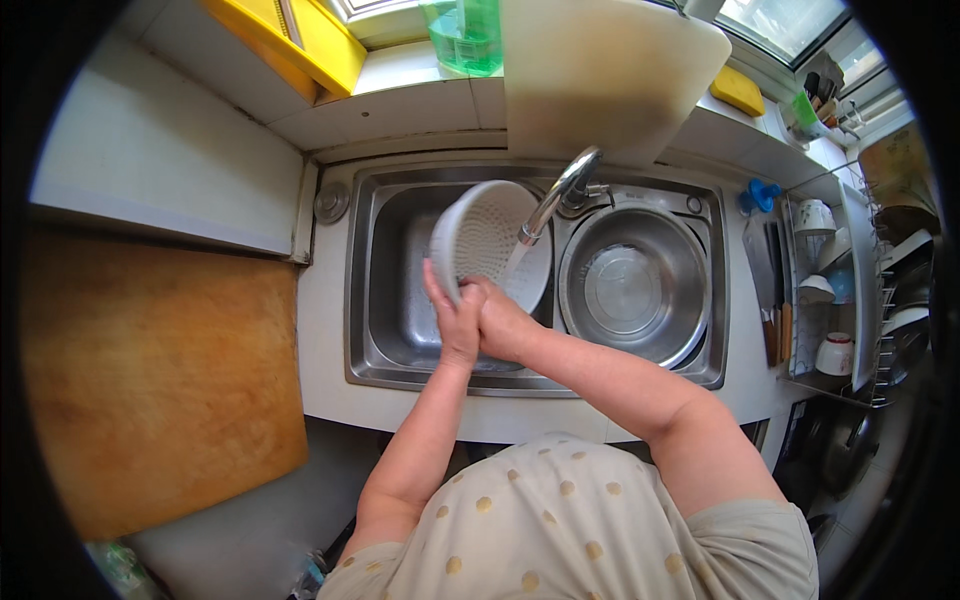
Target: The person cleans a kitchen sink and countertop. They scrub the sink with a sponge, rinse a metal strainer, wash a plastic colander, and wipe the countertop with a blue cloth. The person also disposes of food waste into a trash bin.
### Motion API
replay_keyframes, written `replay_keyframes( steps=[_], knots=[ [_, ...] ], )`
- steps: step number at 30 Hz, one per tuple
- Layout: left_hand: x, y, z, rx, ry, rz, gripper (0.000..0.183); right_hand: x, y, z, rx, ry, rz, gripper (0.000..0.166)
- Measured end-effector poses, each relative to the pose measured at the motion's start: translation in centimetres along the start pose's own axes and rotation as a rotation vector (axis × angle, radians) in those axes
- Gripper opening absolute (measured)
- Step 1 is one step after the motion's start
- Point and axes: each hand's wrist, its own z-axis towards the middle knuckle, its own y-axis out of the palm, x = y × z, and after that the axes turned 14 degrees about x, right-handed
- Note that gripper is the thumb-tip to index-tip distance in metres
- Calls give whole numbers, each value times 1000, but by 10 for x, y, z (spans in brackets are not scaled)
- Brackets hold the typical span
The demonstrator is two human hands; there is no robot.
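A white plastic colander (491,232) is tilted over the left basin of a stainless steel sink (405,300), its perforated inside facing right. My left hand (456,319) grips its near rim, with fingers spread along the outer wall. Close against it, my right hand (506,319) is curled at the same rim, overlapping the left thumb; its fingertips are hidden. Water runs from the chrome faucet (562,191) into the colander. In the right basin sits a round stainless steel bowl (634,281) with a wet-looking bottom.
Knives (778,292) lie right of the sink beside a wire dish rack (825,386) with cups and bowls. A white cutting board (615,67) leans behind the faucet. A sink strainer (331,203) sits at left, near a wooden board (165,375).
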Motion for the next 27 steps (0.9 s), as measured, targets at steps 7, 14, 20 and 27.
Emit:
replay_keyframes(
  steps=[7,14,20,27],
  knots=[
    [31,-39,45,-244,-308,-103,81,52,-49,8,-286,-268,-522,19],
    [-7,-29,1,-11,-154,-230,64,-12,-8,-5,-176,-87,-45,32],
    [-6,-41,9,-90,-238,-165,54,23,-52,13,-369,299,-327,27],
    [-1,-27,-9,-51,-544,-303,49,54,-50,61,15,-438,-608,10]
  ],
)
